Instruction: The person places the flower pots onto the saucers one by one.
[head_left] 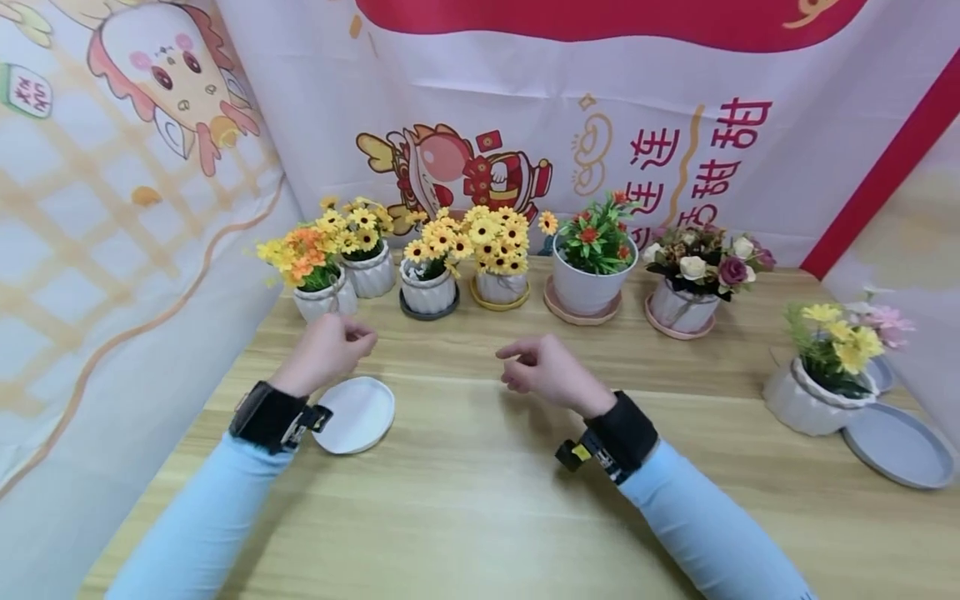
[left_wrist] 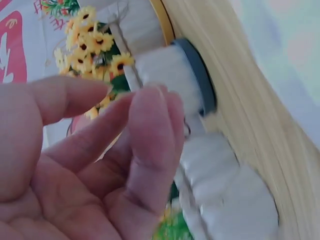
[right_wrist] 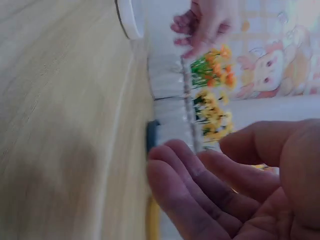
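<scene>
My left hand (head_left: 321, 354), fingers loosely bent and holding nothing, hovers between a white saucer (head_left: 358, 417) and a pot of orange and yellow flowers (head_left: 330, 302). In the left wrist view, a gap shows between its thumb and index finger. Over the middle of the table hangs my right hand (head_left: 555, 372), also with nothing in it, its fingers relaxed in the right wrist view. Beyond the hands, one pot of yellow daisies (head_left: 430, 292) sits on a dark grey saucer (head_left: 429, 313), another pot (head_left: 502, 286) on a yellow saucer (head_left: 499, 303).
Another daisy pot (head_left: 371, 273) stands at the back left. A pot with red flowers (head_left: 588, 283) and one with roses (head_left: 681, 307) stand on pink saucers. Far right, a flower pot (head_left: 810, 400) stands beside a grey-blue saucer (head_left: 900, 446). Printed cloth (head_left: 480, 83) hangs behind the table.
</scene>
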